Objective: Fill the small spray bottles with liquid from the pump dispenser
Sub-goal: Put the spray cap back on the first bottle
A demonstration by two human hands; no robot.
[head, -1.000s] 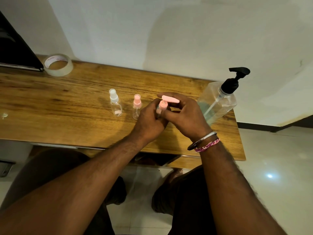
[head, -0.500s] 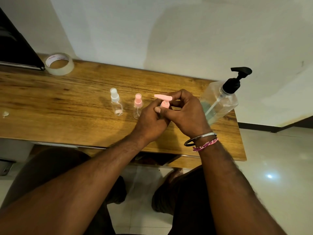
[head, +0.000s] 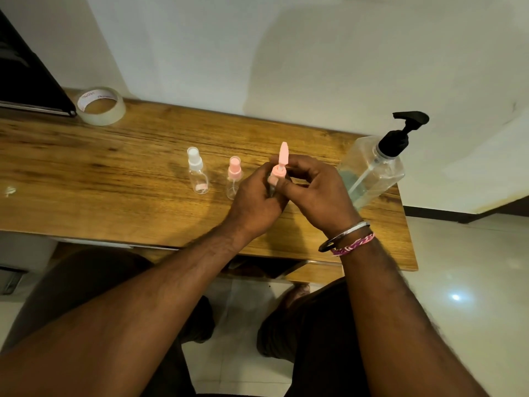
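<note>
Both hands meet over the wooden table (head: 120,179) around a small bottle with a pink pump top (head: 280,164). My left hand (head: 254,202) wraps the bottle's body, which is mostly hidden. My right hand (head: 317,193) grips the pink top, whose spout points up and away from me. To the left stand two small clear spray bottles, one with a white cap (head: 197,171) and one with a pink cap (head: 234,176). The large clear pump dispenser (head: 372,170) with a black pump head stands just right of my right hand, partly filled with liquid.
A roll of clear tape (head: 100,106) lies at the table's back left, beside a dark laptop-like object (head: 25,81). A white wall runs behind the table. The table's right edge is close to the dispenser. My legs and a tiled floor show below.
The pink top's spout has turned from pointing left to pointing up and away, as my right hand twisted it. My left hand has kept its hold on the bottle.
</note>
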